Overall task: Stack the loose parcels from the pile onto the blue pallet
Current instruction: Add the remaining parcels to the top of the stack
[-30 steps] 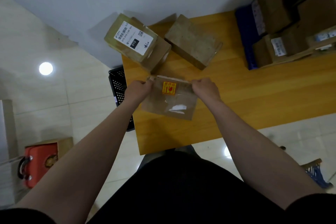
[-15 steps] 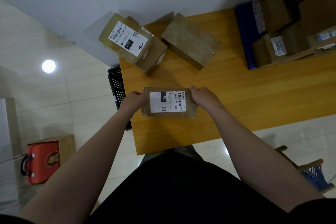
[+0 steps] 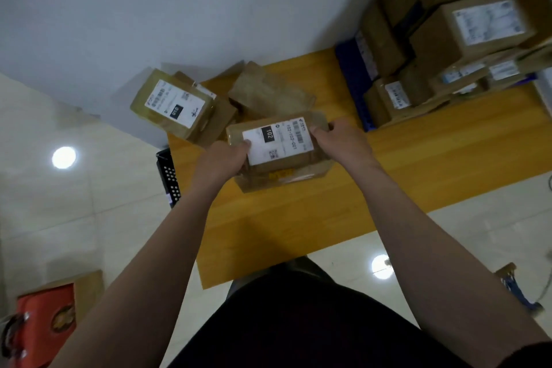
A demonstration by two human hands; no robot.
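Observation:
A brown parcel with a white label reading 102 is held above the wooden table, label up. My left hand grips its left end and my right hand grips its right end. Behind it lie two loose parcels: one with a white label at the table's far left corner and a plain brown one beside it. The blue pallet sits at the far right, loaded with several stacked cardboard boxes.
A black perforated crate stands on the floor by the table's left edge. A red case in a cardboard box is at the lower left. A wooden and blue object lies on the floor at the right. White wall behind.
The parcel was flipped from its underside to label up, then lifted and carried forward and to the right. My view has swung toward the pallet.

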